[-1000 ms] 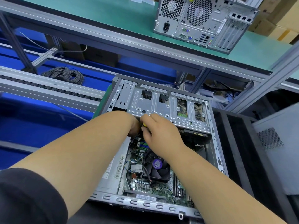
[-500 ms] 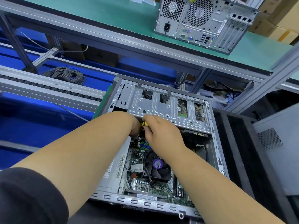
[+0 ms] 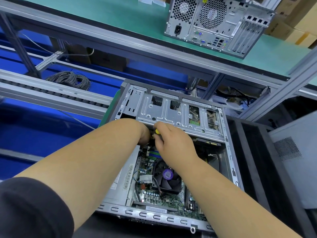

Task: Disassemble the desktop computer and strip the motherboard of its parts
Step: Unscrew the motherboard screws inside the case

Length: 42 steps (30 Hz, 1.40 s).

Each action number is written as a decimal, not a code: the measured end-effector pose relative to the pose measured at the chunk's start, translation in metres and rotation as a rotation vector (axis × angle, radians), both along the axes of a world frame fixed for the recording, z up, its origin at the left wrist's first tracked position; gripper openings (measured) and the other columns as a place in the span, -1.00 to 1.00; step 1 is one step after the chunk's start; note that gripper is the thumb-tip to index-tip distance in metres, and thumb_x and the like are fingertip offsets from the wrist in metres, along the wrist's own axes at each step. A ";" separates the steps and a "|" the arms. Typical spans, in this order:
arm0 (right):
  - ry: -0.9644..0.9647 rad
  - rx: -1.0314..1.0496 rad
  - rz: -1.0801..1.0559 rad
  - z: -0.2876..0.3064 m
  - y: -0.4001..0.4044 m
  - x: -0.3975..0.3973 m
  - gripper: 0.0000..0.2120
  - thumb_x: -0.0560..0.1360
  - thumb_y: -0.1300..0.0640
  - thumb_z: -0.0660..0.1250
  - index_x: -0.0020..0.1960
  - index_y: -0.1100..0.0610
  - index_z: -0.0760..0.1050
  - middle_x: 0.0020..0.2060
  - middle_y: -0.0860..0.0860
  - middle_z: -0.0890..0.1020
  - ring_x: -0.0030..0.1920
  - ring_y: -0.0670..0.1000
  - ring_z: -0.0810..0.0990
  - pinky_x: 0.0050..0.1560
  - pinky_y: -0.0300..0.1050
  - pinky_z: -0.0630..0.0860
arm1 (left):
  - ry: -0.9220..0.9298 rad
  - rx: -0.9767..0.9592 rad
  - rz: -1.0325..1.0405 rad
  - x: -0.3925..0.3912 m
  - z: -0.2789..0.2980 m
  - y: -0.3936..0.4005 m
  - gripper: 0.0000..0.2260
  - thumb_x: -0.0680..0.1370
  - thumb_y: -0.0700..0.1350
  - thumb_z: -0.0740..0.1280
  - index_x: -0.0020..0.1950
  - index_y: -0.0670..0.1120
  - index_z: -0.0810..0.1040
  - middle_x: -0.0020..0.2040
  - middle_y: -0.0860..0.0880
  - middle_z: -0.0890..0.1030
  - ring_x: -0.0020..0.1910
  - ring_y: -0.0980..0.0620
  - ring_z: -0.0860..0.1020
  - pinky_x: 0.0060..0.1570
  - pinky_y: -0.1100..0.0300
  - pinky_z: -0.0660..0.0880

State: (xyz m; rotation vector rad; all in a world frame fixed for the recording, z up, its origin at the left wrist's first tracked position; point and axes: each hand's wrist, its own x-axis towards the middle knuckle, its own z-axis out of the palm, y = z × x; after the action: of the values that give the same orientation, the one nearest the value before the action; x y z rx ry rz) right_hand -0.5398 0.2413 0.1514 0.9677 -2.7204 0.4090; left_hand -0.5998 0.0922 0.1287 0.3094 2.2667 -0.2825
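Open desktop case (image 3: 173,152) lies on its side right in front of me, motherboard (image 3: 154,194) still seated in the bottom with the CPU fan (image 3: 167,177) on it, drive cage (image 3: 178,115) still spanning the far end. My right hand (image 3: 173,143) is curled round a small yellow-tipped part (image 3: 157,131) at the cage's near edge, can't tell if it's a tool handle or a connector. My left hand (image 3: 145,134) is tucked under that edge, fingers hidden, so can't tell its grip. Judgement: to do this well, pull straight along the plug, no twisting, left hand bracing the board side, and keep wires off the fan. Labels: purple sticker on the fan hub, print too small to read; barcode label (image 3: 127,176) on the left wall, unreadable. Outward: second tower (image 3: 217,24) on the green shelf (image 3: 120,16) with a yellow warning sticker, grey cable coil (image 3: 70,79) left, side panel (image 3: 295,160) right
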 end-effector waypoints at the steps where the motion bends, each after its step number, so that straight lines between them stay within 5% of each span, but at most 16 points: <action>1: -0.010 -0.003 0.011 0.000 0.000 0.000 -0.81 0.52 0.14 0.28 0.12 0.13 0.51 -0.19 0.05 0.55 -0.25 0.16 0.48 -0.37 -0.04 0.42 | 0.001 0.002 0.013 0.000 0.000 0.000 -0.89 0.55 -0.18 0.22 -0.18 -0.10 0.45 0.01 -0.14 0.50 -0.07 -0.12 0.45 0.09 -0.01 0.47; 5: 0.007 -0.001 0.043 0.001 -0.002 -0.001 -0.83 0.55 0.04 0.33 0.05 0.13 0.53 -0.20 0.04 0.55 -0.23 0.13 0.48 -0.33 -0.05 0.41 | 0.011 0.047 0.052 0.002 0.004 -0.001 -0.76 0.55 -0.09 0.28 0.18 -0.14 0.54 0.17 -0.14 0.53 0.06 -0.13 0.53 0.13 -0.02 0.48; 9: -0.009 -0.014 0.016 -0.001 -0.001 -0.003 -0.81 0.56 0.10 0.31 0.12 0.17 0.52 -0.09 0.06 0.58 -0.15 0.14 0.51 -0.27 -0.08 0.35 | 0.012 0.037 0.061 0.001 0.002 0.001 -0.90 0.56 -0.16 0.20 -0.08 -0.14 0.48 0.06 -0.16 0.51 -0.05 -0.13 0.48 0.13 -0.03 0.48; 12: -0.003 -0.010 0.032 0.000 0.000 -0.001 -0.81 0.54 0.14 0.32 0.12 0.18 0.54 -0.10 0.08 0.59 -0.16 0.16 0.52 -0.28 -0.05 0.44 | 0.011 0.008 0.027 0.001 0.000 0.001 -0.82 0.57 -0.19 0.17 -0.24 -0.09 0.40 -0.06 -0.14 0.47 -0.12 -0.11 0.43 0.02 0.01 0.46; 16: -0.047 -0.035 0.017 0.000 0.000 0.001 -0.81 0.54 0.11 0.27 0.12 0.10 0.54 -0.13 0.03 0.60 -0.19 0.16 0.53 -0.29 0.00 0.48 | -0.046 -0.007 -0.057 0.001 -0.002 0.001 -0.92 0.58 -0.15 0.23 -0.01 -0.12 0.50 0.11 -0.17 0.52 0.03 -0.14 0.48 0.21 -0.05 0.45; 19: -0.022 -0.024 0.039 0.001 -0.002 0.000 -0.82 0.54 0.01 0.32 0.05 0.10 0.56 -0.18 0.02 0.57 -0.21 0.13 0.51 -0.31 -0.02 0.45 | -0.007 0.036 -0.030 0.002 0.003 -0.001 -0.79 0.58 -0.10 0.24 0.16 -0.13 0.54 0.06 -0.15 0.52 -0.07 -0.12 0.48 0.01 0.04 0.45; 30: 0.005 0.004 0.009 -0.002 0.001 0.000 -0.81 0.50 0.14 0.30 0.11 0.11 0.52 -0.16 0.02 0.58 -0.24 0.15 0.51 -0.37 -0.09 0.38 | -0.054 -0.013 -0.067 0.000 -0.001 0.003 -0.97 0.57 -0.16 0.25 -0.01 -0.11 0.44 0.08 -0.14 0.49 0.01 -0.11 0.45 0.26 -0.06 0.43; 35: 0.016 -0.015 0.035 0.000 -0.002 -0.001 -0.82 0.54 -0.01 0.33 0.01 0.09 0.54 -0.22 0.01 0.57 -0.24 0.13 0.51 -0.37 -0.06 0.42 | 0.001 0.034 -0.009 0.002 0.006 -0.001 -0.90 0.58 -0.13 0.22 -0.06 -0.13 0.48 -0.14 -0.09 0.47 -0.18 -0.07 0.42 -0.13 0.09 0.44; 42: 0.056 -0.032 -0.009 -0.003 0.000 -0.003 -0.81 0.52 0.09 0.37 0.07 0.16 0.53 -0.18 0.04 0.59 -0.23 0.14 0.52 -0.36 -0.13 0.33 | -0.016 0.017 -0.007 0.003 0.004 0.003 -0.93 0.57 -0.20 0.18 -0.10 -0.12 0.42 -0.03 -0.15 0.46 -0.10 -0.11 0.43 0.08 0.01 0.45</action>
State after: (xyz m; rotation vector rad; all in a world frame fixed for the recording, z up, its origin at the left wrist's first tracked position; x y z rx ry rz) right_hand -0.5427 0.2410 0.1487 0.9445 -2.6586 0.4159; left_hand -0.5968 0.0949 0.1325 0.3280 2.2534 -0.2637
